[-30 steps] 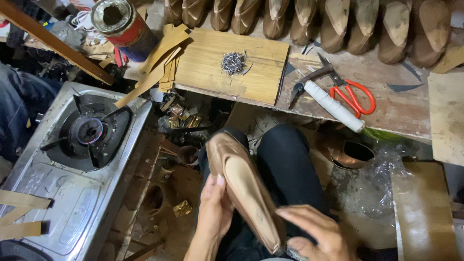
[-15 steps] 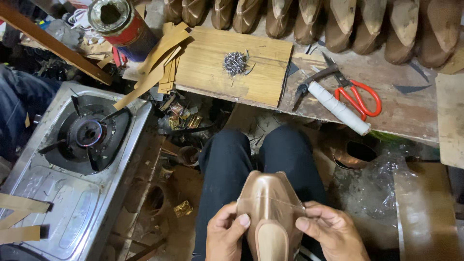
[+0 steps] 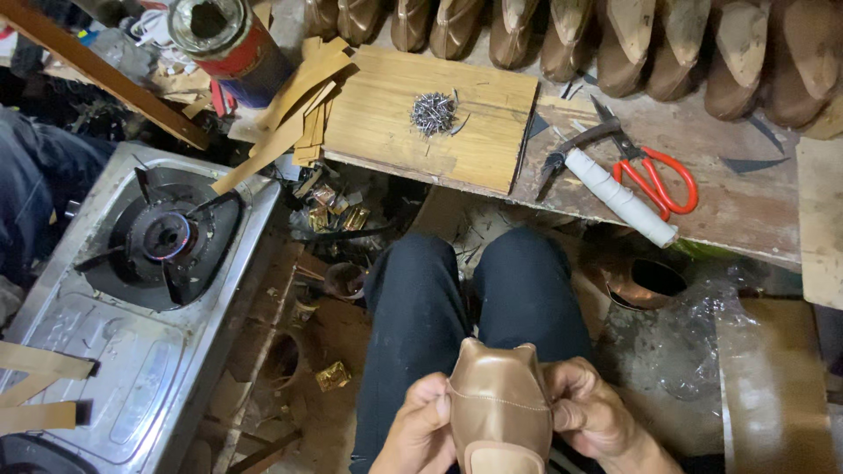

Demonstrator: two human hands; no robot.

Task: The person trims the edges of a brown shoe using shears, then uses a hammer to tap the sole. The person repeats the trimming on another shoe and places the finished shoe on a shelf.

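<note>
The person sits with knees together, in dark trousers (image 3: 457, 298), and holds a tan leather shoe upper (image 3: 499, 408) over the lap, low at the near edge of the view. The left hand (image 3: 420, 432) has its grip clamped on the left flank of the shoe upper, thumb lying across the leather near the stitched seam. The right hand (image 3: 590, 414) closes its grip on the opposite flank, fingers curled around the side. The piece stands with its rounded back end pointing away from the person, two small corners sticking up at the top. Beyond the knees runs a worn wooden counter (image 3: 746, 219). On it lies a pale wooden board (image 3: 386, 132) with a small heap of nails (image 3: 433, 112) in the middle. Just to the right of the board rest dark pincers (image 3: 575, 145), a tool with a white wrapped handle (image 3: 619, 197), and red-handled scissors (image 3: 654, 175), all touching or crossing each other. A row of brown shoe lasts (image 3: 615, 44) lines the far edge of the counter. A tin can (image 3: 230, 44) stands at the upper left beside some wooden strips (image 3: 290, 114). To the left of the person, a steel gas stove (image 3: 132, 290) sits low with a faint flame at its burner.
</note>
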